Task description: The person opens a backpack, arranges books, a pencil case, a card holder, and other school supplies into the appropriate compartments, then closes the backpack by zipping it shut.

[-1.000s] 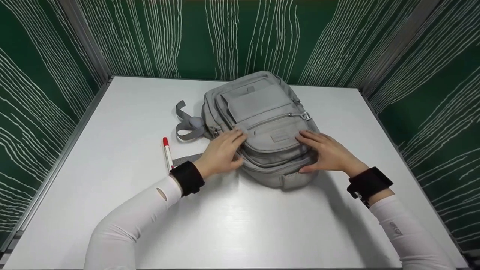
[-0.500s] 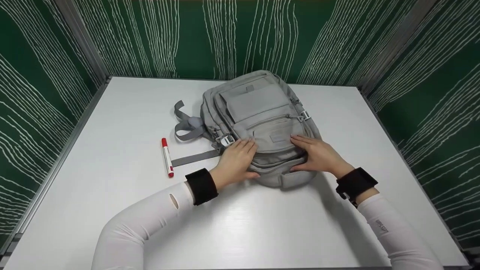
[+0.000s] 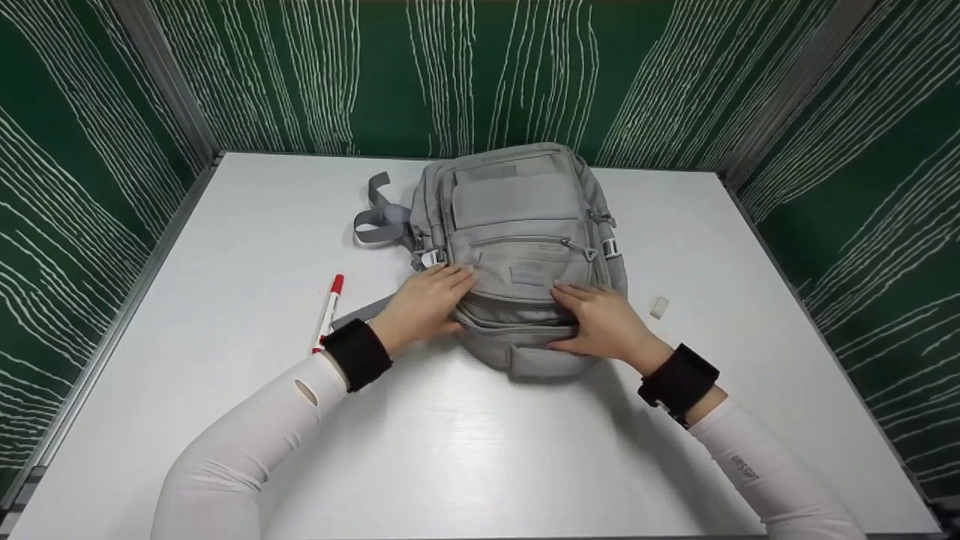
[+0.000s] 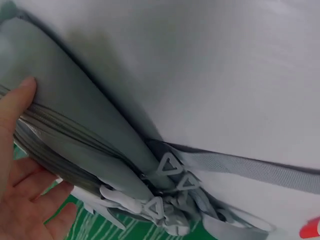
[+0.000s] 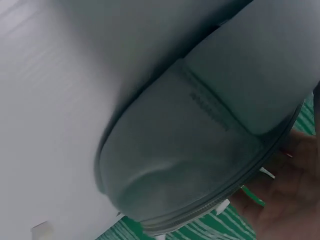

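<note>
A grey backpack (image 3: 525, 202) lies front side up on the white table, its bottom end toward me. My left hand (image 3: 424, 304) rests on its lower left side, fingers over the front; in the left wrist view the thumb (image 4: 22, 97) touches the fabric by the zips. At the lower right, my right hand (image 3: 600, 322) lies on the bag with fairly straight fingers. The right wrist view has the backpack's bottom (image 5: 175, 135) up close, with that hand's fingers (image 5: 280, 185) along the far edge, partly out of view.
A white marker with a red cap (image 3: 337, 285) lies left of the bag, its lower end by my left wrist. A grey strap (image 3: 364, 311) stretches toward it, and a looped strap (image 3: 382, 221) sticks out higher up. A small pale block (image 3: 659, 307) lies right of the bag.
The backpack has turned and its lower end has shifted left, with both hands on it. The small pale block has come into sight on the right. The marker has tilted slightly.
</note>
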Demonstrator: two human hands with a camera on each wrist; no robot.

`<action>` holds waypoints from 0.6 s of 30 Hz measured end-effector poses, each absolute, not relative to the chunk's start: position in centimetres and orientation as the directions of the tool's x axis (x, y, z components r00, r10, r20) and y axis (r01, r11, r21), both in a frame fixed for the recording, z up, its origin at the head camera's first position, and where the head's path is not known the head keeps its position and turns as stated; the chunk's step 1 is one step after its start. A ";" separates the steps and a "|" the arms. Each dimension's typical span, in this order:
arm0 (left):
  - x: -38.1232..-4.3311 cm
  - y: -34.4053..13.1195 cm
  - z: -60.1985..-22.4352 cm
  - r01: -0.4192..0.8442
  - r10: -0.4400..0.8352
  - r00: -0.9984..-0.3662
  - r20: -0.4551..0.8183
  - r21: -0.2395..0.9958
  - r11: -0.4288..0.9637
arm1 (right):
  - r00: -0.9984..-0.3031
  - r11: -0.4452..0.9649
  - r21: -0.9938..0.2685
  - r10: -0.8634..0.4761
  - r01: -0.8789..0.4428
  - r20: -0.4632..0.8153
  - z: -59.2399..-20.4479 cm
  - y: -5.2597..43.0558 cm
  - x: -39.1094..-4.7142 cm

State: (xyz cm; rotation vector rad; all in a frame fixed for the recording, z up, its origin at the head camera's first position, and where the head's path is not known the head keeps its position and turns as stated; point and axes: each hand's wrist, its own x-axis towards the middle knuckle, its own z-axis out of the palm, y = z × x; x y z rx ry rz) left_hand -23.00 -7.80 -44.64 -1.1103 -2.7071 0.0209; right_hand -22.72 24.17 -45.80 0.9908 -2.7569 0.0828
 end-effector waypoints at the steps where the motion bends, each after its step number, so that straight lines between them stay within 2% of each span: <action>1: -23.2 -8.3 -44.5 0.695 0.697 -0.691 0.191 -0.091 0.713 | -0.749 0.770 0.020 -0.626 -0.638 0.216 -45.8 23.8 -22.6; 8: -24.3 -10.6 -44.1 0.684 0.685 -0.701 0.199 -0.084 0.724 | -0.735 0.754 0.014 -0.645 -0.657 0.209 -45.9 22.0 -21.9; 18: -23.7 -11.2 -44.7 0.683 0.667 -0.712 0.218 -0.006 0.730 | -0.736 0.746 -0.025 -0.650 -0.666 0.192 -45.8 22.3 -21.7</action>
